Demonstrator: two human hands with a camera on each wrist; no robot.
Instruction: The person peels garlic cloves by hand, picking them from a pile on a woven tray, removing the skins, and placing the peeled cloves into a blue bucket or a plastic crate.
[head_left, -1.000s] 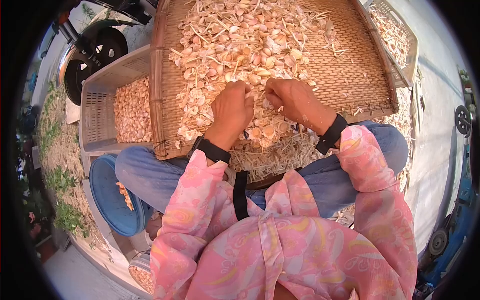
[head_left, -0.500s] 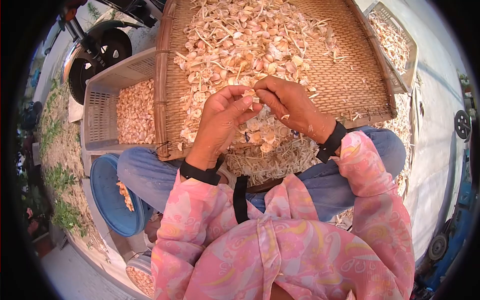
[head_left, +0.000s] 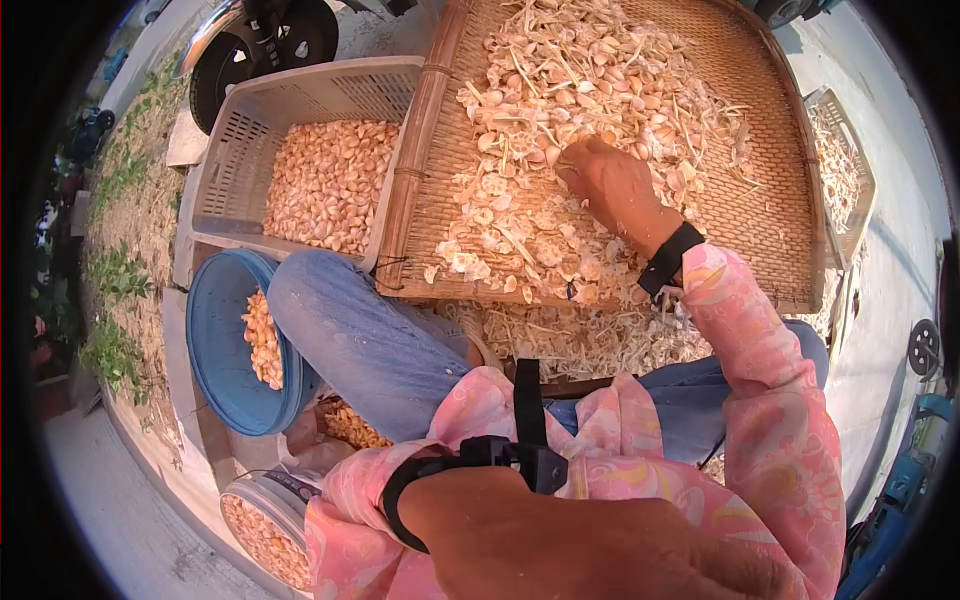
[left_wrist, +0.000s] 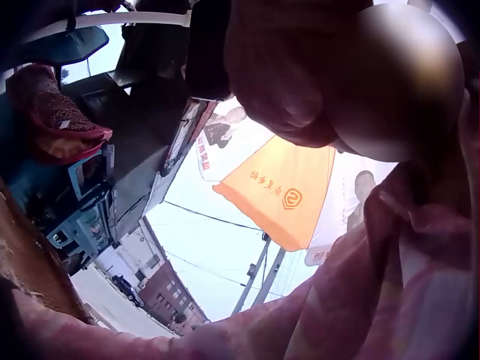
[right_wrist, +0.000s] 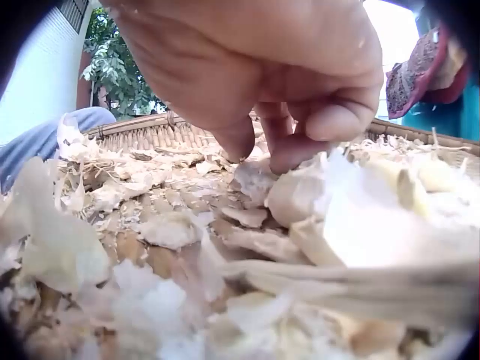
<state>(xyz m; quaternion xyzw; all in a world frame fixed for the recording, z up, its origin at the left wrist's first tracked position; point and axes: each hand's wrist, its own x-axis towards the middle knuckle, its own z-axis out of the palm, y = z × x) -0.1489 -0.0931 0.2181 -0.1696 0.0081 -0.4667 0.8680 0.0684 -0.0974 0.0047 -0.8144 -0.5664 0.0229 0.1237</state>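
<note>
Left of both hands, a blue bucket point(head_left: 215, 330) and a crate point(head_left: 240, 180) hold loose garlic cloves point(head_left: 330, 185), so a fair share looks done. The left hand point(head_left: 590, 540) is over the lap, its grip unclear. The right hand point(head_left: 610, 190) bends its fingertips into garlic on the woven tray point(head_left: 440, 150), hold uncertain; beyond it, the mixed heap point(head_left: 620, 90) looks left to do.

A hand can pass low over the right side of the wicker tray point(head_left: 775, 135), where the weave is mostly bare; the garlic heap point(head_left: 610, 90) blocks its upper middle. The raised bamboo rim point(head_left: 411, 175) walls off the open-topped plastic crate point(head_left: 238, 180). A bent knee point(head_left: 325, 300) crowds the blue bucket point(head_left: 212, 335), whose mouth is largely open.
</note>
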